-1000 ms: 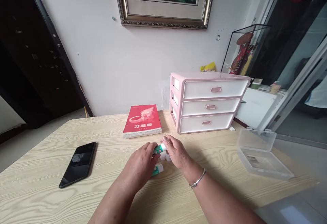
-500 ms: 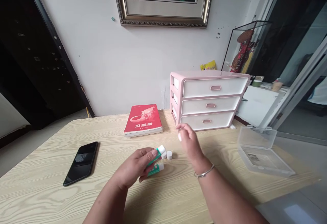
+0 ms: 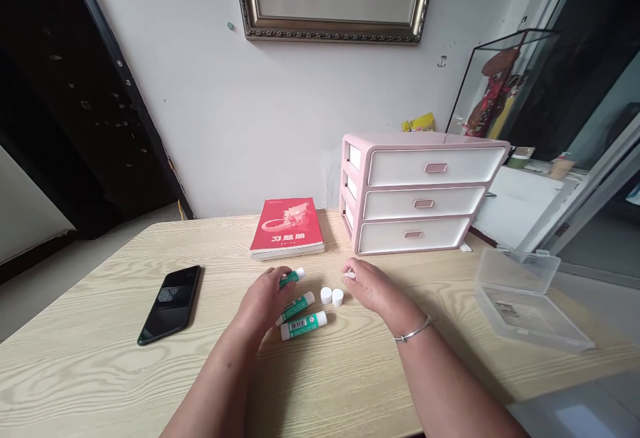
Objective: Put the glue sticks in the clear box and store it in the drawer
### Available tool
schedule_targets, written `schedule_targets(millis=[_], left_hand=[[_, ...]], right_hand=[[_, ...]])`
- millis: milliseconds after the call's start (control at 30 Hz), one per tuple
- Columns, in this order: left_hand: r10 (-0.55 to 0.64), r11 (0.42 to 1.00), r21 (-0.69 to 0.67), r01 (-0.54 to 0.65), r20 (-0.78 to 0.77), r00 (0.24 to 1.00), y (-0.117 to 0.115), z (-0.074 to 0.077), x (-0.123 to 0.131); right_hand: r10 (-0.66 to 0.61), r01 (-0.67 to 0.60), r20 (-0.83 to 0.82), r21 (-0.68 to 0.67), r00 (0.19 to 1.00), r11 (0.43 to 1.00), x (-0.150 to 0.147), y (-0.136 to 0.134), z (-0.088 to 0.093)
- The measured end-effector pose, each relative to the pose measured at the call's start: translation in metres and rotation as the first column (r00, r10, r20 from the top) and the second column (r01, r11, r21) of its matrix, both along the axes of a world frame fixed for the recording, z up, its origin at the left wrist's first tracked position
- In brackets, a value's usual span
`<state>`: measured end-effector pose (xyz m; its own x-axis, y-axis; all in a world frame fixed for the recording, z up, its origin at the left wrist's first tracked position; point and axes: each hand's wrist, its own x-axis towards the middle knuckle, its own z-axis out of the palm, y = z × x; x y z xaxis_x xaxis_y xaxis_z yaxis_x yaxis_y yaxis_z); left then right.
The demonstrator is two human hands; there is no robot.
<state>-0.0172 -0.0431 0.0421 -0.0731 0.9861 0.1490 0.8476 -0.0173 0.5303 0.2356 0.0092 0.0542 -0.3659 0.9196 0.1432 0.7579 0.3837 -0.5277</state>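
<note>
Gripping 1 glue stick [image 3: 293, 279], left hand [image 3: 263, 301] — right hand [image 3: 380, 287] now lowered

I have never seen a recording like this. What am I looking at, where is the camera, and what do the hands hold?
There is no machine here. These are a person's two bare hands, filmed by one camera worn on the head, looking forward and down. All the pictures come from it. In the newest one, the left hand holds a green-and-white tube. The right hand has a small white piece at its fingertips. On the table lie two more tubes, two white caps, a phone, a red book, pink drawers and a clear box.
</note>
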Motion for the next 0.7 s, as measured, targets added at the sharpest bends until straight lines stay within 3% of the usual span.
schedule_targets(millis=[133,300,500,700], left_hand=[[-0.044,0.999,-0.019,0.043,-0.05,0.998,0.004,-0.008,0.003],[-0.024,0.999,-0.025,0.023,-0.025,0.999,0.002,-0.002,0.006],[0.026,1.0,-0.008,-0.026,0.029,0.999,-0.003,0.009,0.006],[0.071,0.997,-0.017,-0.07,0.081,0.994,-0.001,0.008,0.0]], right_hand=[[0.038,-0.037,0.012,-0.038,0.999,0.999,-0.004,0.004,-0.01],[0.035,-0.035,-0.022,-0.018,0.999,0.999,-0.005,0.005,-0.005],[-0.063,0.069,-0.082,0.077,0.995,0.995,-0.008,0.004,0.003],[-0.143,0.163,-0.155,0.125,0.978,0.979,-0.013,0.004,0.003]])
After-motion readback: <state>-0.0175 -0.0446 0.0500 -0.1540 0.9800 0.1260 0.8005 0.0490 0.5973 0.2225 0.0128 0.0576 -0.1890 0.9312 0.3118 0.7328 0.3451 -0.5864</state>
